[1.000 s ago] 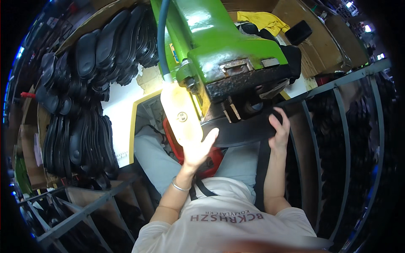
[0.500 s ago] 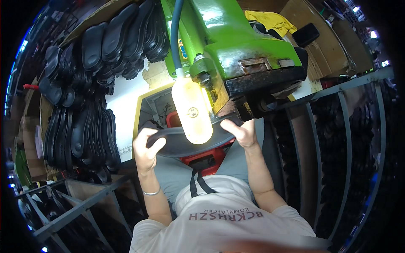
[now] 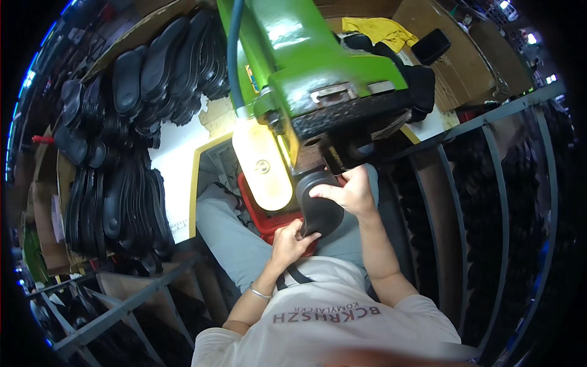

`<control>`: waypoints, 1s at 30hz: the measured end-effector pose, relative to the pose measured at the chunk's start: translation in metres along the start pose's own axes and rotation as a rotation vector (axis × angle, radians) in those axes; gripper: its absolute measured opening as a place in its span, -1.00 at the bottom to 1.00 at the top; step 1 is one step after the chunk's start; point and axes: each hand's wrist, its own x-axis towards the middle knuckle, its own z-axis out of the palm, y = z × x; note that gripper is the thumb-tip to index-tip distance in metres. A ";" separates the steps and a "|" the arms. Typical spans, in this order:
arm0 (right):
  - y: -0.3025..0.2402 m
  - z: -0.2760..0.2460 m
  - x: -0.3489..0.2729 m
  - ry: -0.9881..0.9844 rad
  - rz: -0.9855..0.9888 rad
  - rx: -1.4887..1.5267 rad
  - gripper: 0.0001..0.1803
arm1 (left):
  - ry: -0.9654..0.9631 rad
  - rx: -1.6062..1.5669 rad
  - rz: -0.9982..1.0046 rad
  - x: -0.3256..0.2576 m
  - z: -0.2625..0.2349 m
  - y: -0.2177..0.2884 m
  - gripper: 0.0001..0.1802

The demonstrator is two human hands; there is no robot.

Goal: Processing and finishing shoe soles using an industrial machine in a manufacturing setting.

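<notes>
Black sole [image 3: 324, 211]: one, gripped by two hands under one green machine [image 3: 330, 67].
Left hand [image 3: 293, 243], 1: thumb and fingers pinched narrow on the sole's near end, lower left edge; right hand [image 3: 353, 192], 1: thumb on top near the far end, fingers mostly hidden, clasping the right edge. Sole sits tilted above the lap, just below the machine head, right of one lit lamp [image 3: 263, 168]. One red object [image 3: 259, 221], partly hidden, beyond the left hand. One bracelet [image 3: 259, 294], left wrist. Stacked black soles [image 3: 116, 211] at left, many, overlapping, can't count exactly. One yellow cloth [image 3: 379, 32], one small black block [image 3: 431, 46] near it, upper right.
</notes>
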 end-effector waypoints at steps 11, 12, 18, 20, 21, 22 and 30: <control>-0.076 -0.105 0.053 0.966 -0.398 -0.181 -0.64 | 0.473 0.025 0.288 0.099 -0.156 0.039 -0.76; -0.069 -0.104 0.079 0.950 -0.424 -0.323 -0.58 | 0.626 -0.009 0.388 0.118 -0.169 0.046 -0.76; 0.013 -0.120 0.182 0.833 -0.066 -0.826 -0.39 | 1.020 0.901 0.475 0.221 -0.225 0.091 -0.51; 0.036 -0.134 0.176 0.883 -0.241 -0.887 -0.34 | 0.992 0.953 0.361 0.248 -0.229 0.089 -0.47; 0.046 -0.136 0.172 0.915 -0.337 -0.892 -0.32 | 0.974 0.947 0.281 0.253 -0.229 0.095 -0.46; 0.036 -0.112 0.164 0.832 -0.220 -0.764 -0.32 | 0.977 0.923 0.249 0.248 -0.247 0.090 -0.48; 0.059 -0.052 0.053 0.389 -0.014 -0.424 -0.54 | 1.012 0.517 0.570 0.149 -0.258 0.111 -0.65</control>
